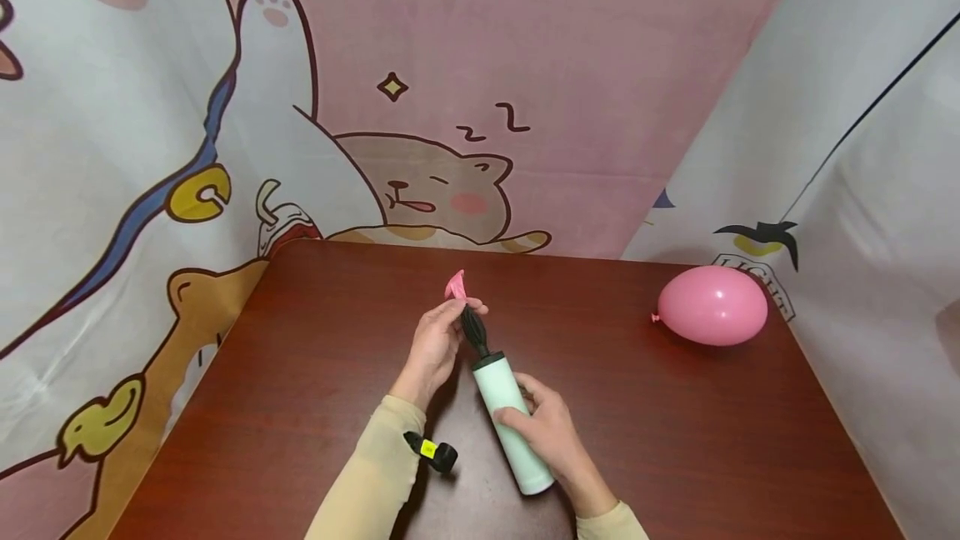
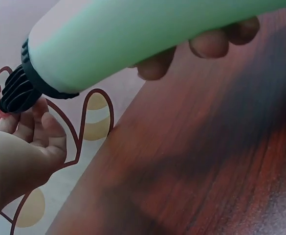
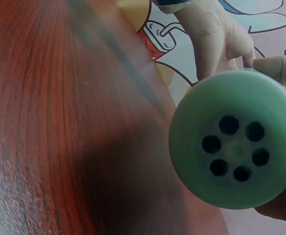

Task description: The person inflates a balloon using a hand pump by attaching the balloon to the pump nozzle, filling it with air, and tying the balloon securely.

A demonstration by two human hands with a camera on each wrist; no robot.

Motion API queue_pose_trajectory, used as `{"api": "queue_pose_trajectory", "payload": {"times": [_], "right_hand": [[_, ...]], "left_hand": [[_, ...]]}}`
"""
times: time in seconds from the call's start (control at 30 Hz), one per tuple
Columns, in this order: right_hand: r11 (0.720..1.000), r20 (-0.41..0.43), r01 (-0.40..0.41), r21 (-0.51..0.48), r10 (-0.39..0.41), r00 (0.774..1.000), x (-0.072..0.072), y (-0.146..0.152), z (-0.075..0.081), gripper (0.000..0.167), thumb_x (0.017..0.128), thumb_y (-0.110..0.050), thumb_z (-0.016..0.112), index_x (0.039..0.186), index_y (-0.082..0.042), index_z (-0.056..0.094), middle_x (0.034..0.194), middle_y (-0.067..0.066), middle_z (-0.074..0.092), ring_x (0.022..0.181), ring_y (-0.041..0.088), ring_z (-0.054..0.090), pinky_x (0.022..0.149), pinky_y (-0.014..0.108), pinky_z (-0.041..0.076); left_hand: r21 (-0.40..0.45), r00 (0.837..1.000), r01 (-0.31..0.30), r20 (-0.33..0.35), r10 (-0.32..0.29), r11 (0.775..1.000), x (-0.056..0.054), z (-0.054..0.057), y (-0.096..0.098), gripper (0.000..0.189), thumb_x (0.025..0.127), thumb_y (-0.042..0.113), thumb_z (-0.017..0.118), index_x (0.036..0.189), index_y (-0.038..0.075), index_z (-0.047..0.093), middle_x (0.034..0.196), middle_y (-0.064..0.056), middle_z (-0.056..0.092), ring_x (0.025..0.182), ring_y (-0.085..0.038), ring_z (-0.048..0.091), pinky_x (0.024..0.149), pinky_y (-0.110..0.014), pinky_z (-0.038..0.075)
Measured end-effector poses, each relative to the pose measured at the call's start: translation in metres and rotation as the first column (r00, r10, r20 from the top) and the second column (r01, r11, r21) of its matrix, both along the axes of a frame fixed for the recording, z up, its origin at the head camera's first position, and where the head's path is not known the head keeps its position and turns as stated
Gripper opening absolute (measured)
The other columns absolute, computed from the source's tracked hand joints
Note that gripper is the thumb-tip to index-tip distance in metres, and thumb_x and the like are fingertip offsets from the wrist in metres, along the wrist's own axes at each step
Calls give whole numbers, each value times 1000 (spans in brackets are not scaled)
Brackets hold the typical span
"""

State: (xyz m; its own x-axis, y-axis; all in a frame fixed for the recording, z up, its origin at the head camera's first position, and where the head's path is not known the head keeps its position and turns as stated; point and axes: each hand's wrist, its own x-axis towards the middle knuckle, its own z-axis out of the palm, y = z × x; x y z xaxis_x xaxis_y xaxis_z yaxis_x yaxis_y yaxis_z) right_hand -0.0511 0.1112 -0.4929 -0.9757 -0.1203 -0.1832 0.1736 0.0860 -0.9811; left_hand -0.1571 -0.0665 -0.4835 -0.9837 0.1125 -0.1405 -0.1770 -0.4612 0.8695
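While the right hand [image 1: 551, 427] curled its fingers round the pale green pump [image 1: 504, 407], the left hand [image 1: 435, 342] pinched the limp pink balloon [image 1: 456, 285] at the tip of the black nozzle [image 1: 474, 332]. The pump slanted over the desk [image 1: 660, 423], its long axis running forward and leftward, so nozzle and balloon lay nearer the left hand.

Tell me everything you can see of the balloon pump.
The balloon pump is a pale mint-green cylinder, apparently smooth plastic, with a black collar and a ribbed, tapering black nozzle. Its end face has a ring of six dark holes. It is held over the brown table, nozzle pointing forward and slightly left. The right hand grips it; the left hand pinches a limp pink balloon at the nozzle tip, though whether that is fitted on is unclear.
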Motion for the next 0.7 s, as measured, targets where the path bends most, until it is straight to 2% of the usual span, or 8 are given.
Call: {"api": "queue_pose_trajectory", "payload": {"times": [0.1,0.2,0.3,0.37,0.5,0.57,0.7], "right_hand": [[1000,-11,-4,-10,4,1000,1,-3,-1,51,80,-4,77,130,0,65,102,22,74,75,18,69,63,29,57],[1000,-22,0,-6,0,1000,1,-5,-2,50,80,-4,77,129,0,67,100,20,74,72,17,68,61,28,56],[1000,-32,11,3,-11,999,1,-6,-2,48,80,-5,76,127,-1,68,98,18,75,69,16,66,60,28,56],[1000,-35,12,7,-11,999,1,-6,-2,48,80,-6,76,127,-1,69,98,18,75,68,16,66,60,28,56],[1000,-18,-16,-10,16,1000,1,-6,-1,48,82,-6,76,129,0,67,99,18,74,70,16,66,61,28,56],[998,-1,-55,-42,55,999,1,-6,-1,50,85,-6,73,133,4,63,100,19,73,72,17,67,63,29,57],[978,39,-153,-141,160,986,2,-5,0,54,92,-4,64,142,13,49,103,25,71,81,28,73,69,31,59]], "left_hand": [[-59,1000,17,11,-16,998,0,1,-1,29,106,19,53,102,1,75,94,-6,76,102,-27,66,91,-33,47],[-162,999,54,6,-54,985,0,3,-4,31,105,22,52,102,2,76,96,-7,77,99,-25,67,92,-37,46],[-223,995,101,1,-104,970,0,4,-8,33,105,23,52,109,-1,75,103,-10,77,101,-25,69,93,-42,46],[-235,993,116,-4,-121,965,-1,4,-10,35,106,24,52,114,-2,73,107,-11,77,101,-24,69,90,-42,46],[-131,995,93,-8,-95,987,-3,4,-10,40,108,28,48,123,-4,67,106,-9,77,99,-23,69,90,-37,49],[-43,997,78,-24,-79,996,-5,5,-9,40,110,28,46,127,-4,63,105,-7,76,98,-22,70,94,-35,51],[124,995,87,-68,-79,988,-7,5,-7,36,112,26,43,130,-2,58,104,-7,75,97,-21,72,98,-36,56]]}}
